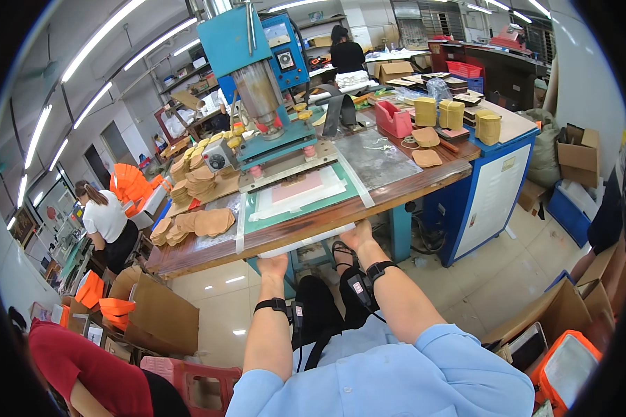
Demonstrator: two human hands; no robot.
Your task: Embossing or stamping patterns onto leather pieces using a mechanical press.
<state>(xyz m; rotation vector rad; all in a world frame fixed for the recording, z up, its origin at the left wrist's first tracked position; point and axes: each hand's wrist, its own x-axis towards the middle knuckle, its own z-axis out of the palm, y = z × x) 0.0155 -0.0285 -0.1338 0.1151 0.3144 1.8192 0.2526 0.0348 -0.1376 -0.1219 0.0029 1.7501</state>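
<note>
At the front edge of the wooden worktable (257, 248), my left hand (273, 265) and my right hand (357, 236) are at the two ends of a long white bar (306, 240). Both hands appear closed around it from below, though most fingers are hidden. Just beyond lies a green mat (344, 199) with a white-taped frame (315, 196) around a pinkish-tan piece (298, 188). Above the mat's far side stands a teal press (275, 149) with a metal cylinder. Stacks of tan leather pieces (214, 222) lie left of the mat.
A grey metal plate (375, 163), a red tape dispenser (394, 119) and yellow stacks (451, 113) are on the right. Beside the table stands a blue-and-white cabinet (490, 201). A red stool (188, 379) and a person in red (83, 368) are close behind on the left.
</note>
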